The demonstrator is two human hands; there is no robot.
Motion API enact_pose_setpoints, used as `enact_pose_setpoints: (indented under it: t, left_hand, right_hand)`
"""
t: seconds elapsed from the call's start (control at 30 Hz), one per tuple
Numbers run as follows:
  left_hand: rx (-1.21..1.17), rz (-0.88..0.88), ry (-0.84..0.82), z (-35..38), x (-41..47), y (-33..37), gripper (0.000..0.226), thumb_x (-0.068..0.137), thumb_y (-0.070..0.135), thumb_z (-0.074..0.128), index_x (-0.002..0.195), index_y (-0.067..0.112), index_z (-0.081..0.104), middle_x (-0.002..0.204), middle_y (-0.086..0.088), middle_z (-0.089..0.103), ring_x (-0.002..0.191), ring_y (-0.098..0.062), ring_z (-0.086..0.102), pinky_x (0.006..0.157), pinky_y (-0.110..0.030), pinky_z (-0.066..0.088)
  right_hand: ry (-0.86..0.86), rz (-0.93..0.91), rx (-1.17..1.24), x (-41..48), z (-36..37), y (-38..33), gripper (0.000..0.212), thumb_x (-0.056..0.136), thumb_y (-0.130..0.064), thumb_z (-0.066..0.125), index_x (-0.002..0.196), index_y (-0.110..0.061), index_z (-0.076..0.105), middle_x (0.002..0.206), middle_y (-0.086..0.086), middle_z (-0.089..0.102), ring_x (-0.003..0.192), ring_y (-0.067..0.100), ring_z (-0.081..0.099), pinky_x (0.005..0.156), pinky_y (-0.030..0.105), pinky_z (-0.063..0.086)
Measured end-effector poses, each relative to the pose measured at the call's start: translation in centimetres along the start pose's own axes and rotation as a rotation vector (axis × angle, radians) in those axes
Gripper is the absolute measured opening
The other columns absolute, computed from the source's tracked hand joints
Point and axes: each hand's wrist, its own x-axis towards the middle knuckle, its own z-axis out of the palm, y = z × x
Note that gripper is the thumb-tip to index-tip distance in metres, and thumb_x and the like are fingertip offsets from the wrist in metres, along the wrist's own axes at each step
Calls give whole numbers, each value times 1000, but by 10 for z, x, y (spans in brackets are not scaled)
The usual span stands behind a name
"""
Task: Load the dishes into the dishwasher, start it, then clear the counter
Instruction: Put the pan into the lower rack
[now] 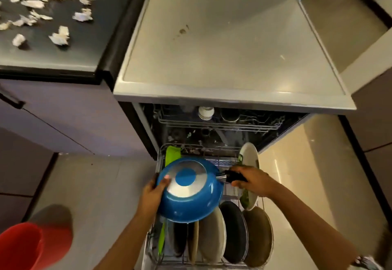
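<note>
1. The right grip (252, 181) is closed round the black handle (233, 176) of the blue pan (191, 202); the left grip (156, 191) clasps its rim.
2. The pan hangs bottom-up at lower centre, above the pulled-out rack (161, 153), where plates (212, 235) stand on edge.
3. Paper scraps (60, 35) litter the dark desk (63, 55), upper left.

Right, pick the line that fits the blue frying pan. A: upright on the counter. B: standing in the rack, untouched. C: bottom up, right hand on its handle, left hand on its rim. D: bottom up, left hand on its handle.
C: the blue frying pan shows its steel base upward, the right hand grips its black handle, the left hand holds the rim.
</note>
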Motion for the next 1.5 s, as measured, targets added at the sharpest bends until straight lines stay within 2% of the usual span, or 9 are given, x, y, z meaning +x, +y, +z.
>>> enact_pose_setpoints:
  t: [0.17, 0.27, 0.4, 0.6, 0.8, 1.0, 1.07, 1.27, 1.5]
  left_hand:
    - [126, 111, -102, 49, 74, -30, 27, 85, 6, 67, 109, 10, 56, 94, 0, 64, 79, -1, 66, 60, -9, 49]
    - [121, 104, -130, 67, 121, -55, 54, 74, 19, 78, 118, 0, 54, 109, -15, 66, 96, -24, 65, 73, -20, 55]
    - [169, 39, -121, 79, 174, -96, 89, 48, 50, 82, 120, 6, 54, 112, -12, 66, 100, -26, 65, 83, -37, 55]
    - [133, -28, -106, 88, 205, -143, 98, 37, 51, 86, 121, 16, 50, 120, -9, 62, 109, -28, 60, 91, -52, 51]
    - [204, -23, -56, 96, 210, -169, 101, 60, 32, 88, 143, 13, 35, 133, -10, 55, 118, -27, 55, 97, -49, 48]
    - [261, -51, 22, 110, 224, -192, 96, 61, 23, 88, 142, 13, 36, 133, -11, 54, 120, -31, 52, 97, -51, 47]
    - [269, -61, 52, 112, 233, -207, 105, 47, 38, 86, 139, 15, 40, 130, -10, 56, 118, -30, 54, 96, -51, 48]
    - [290, -113, 93, 114, 240, -235, 119, 34, 55, 77, 139, 15, 40, 131, -10, 57, 118, -31, 54, 96, -51, 48]
    - [540, -137, 96, 129, 235, -220, 98, 72, 27, 80, 149, 15, 21, 141, -20, 38, 125, -40, 44, 100, -51, 43]
  right_hand:
    - [-30, -87, -86, 84, -5, 62, 53, 90, -17, 60, 140, -20, 41, 140, 5, 47, 126, 23, 46, 107, 31, 35]
    - [-13, -119, -252, 126, 0, 86, 55, 90, -18, 61, 141, -19, 40, 143, 6, 45, 128, 23, 44, 106, 28, 30]
    - [-24, -101, -385, 171, 14, 103, 56, 89, -15, 59, 141, -21, 38, 142, 6, 44, 128, 25, 43, 105, 31, 32]
    - [-10, -106, -513, 205, 52, 121, 53, 87, -12, 60, 135, -22, 40, 115, 9, 58, 106, 25, 58, 89, 30, 45]
    - [34, 18, -414, 222, 86, 130, 49, 90, -12, 55, 136, -18, 40, 124, 13, 57, 112, 30, 55, 95, 38, 44]
    - [153, 288, 57, 249, 118, 143, 53, 90, -51, 44, 118, -8, 58, 115, 10, 62, 105, 28, 58, 83, 26, 43]
    - [130, 330, 70, 255, 129, 145, 57, 89, -57, 38, 124, -14, 54, 126, 8, 58, 110, 27, 56, 94, 31, 42]
    - [170, 348, 190, 258, 149, 151, 45, 95, -43, 43, 119, -9, 60, 125, 12, 60, 112, 29, 56, 79, 24, 38]
    - [220, 308, 306, 278, 165, 154, 34, 94, -47, 38, 103, -24, 61, 113, 4, 67, 98, 23, 63, 89, 37, 49]
